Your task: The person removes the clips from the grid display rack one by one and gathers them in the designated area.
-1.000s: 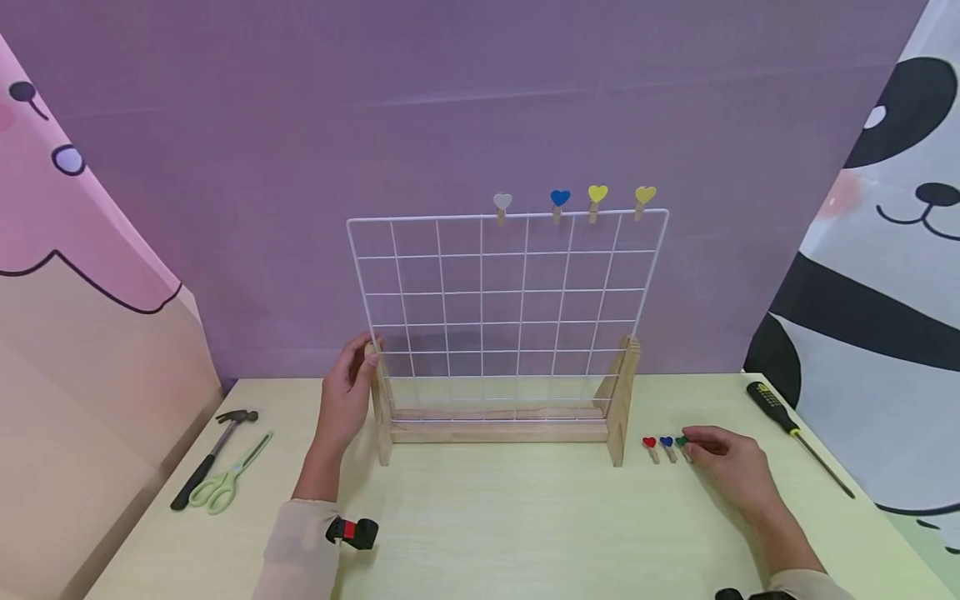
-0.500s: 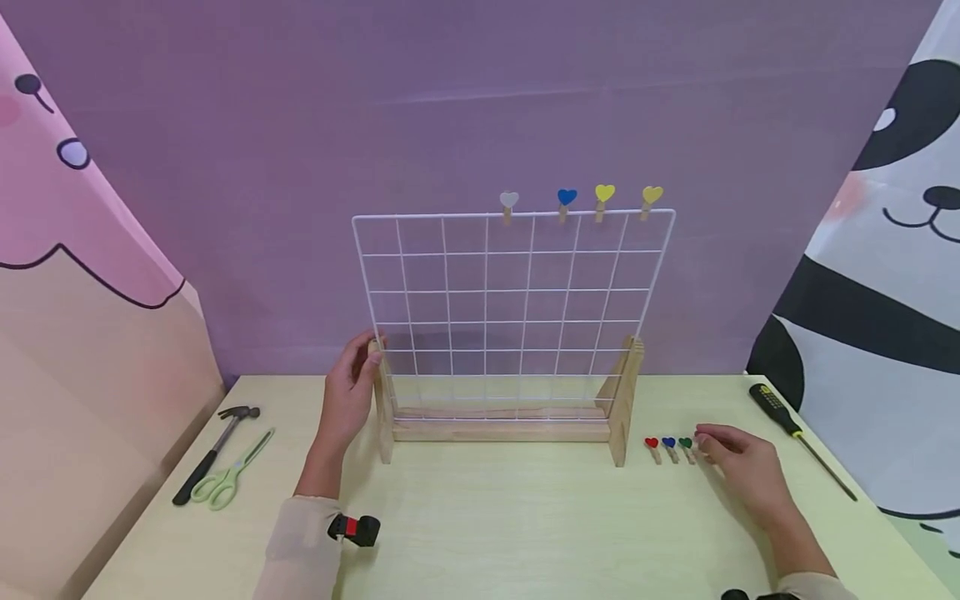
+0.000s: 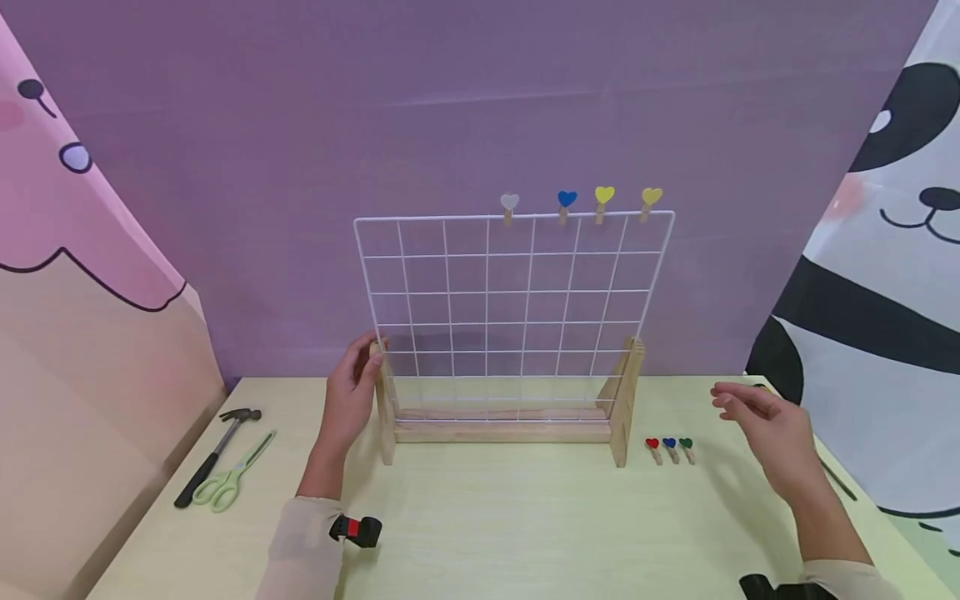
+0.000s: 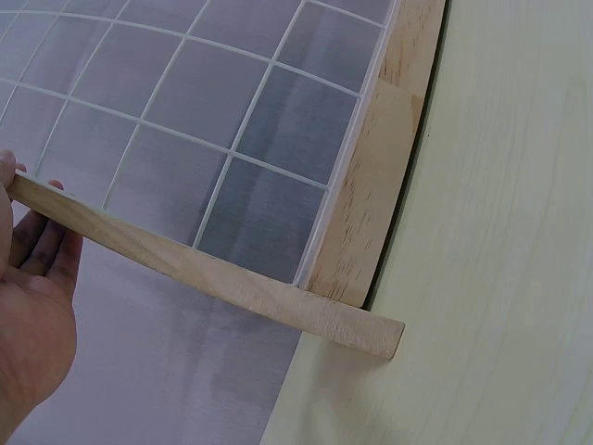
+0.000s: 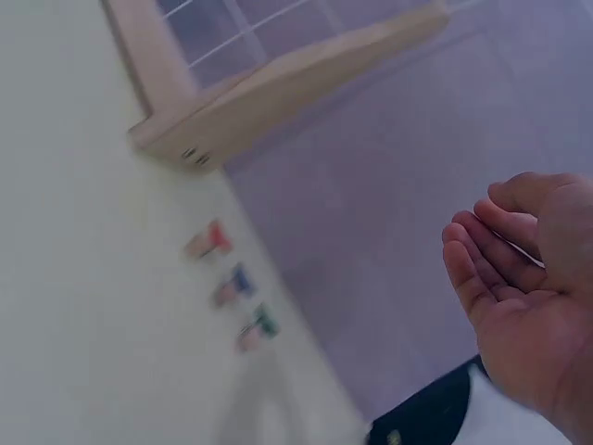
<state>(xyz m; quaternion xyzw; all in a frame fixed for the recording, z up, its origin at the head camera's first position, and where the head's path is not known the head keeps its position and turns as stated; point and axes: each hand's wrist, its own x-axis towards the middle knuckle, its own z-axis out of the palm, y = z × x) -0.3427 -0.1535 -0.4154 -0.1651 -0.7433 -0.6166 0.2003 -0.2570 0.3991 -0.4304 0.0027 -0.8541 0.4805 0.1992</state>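
A white wire grid rack (image 3: 487, 292) stands in a wooden base (image 3: 502, 432) in the head view. At its left side, my left hand (image 3: 350, 400) grips the top of the wooden upright (image 4: 213, 269), thumb in front and fingers behind. Heart clothespins in white (image 3: 509, 205), blue (image 3: 567, 202) and yellow (image 3: 604, 198) are clipped along the top wire, with another yellow one at the right. Small red (image 3: 653, 447), blue (image 3: 671, 447) and green (image 3: 687, 447) heart clothespins lie in a row on the table. Above and right of them, my right hand (image 3: 776, 437) hovers, fingers loosely bent, holding nothing visible.
A hammer (image 3: 217, 457) and green scissors (image 3: 235, 475) lie at the table's left. A screwdriver (image 3: 838, 479) lies at the right, mostly hidden behind the right hand. A purple backdrop (image 3: 480, 100) hangs behind the table (image 3: 510, 525).
My right hand has drawn away from the green clothespin, moving right and up off the table. The left hand keeps its grip on the upright. The view has shifted slightly.
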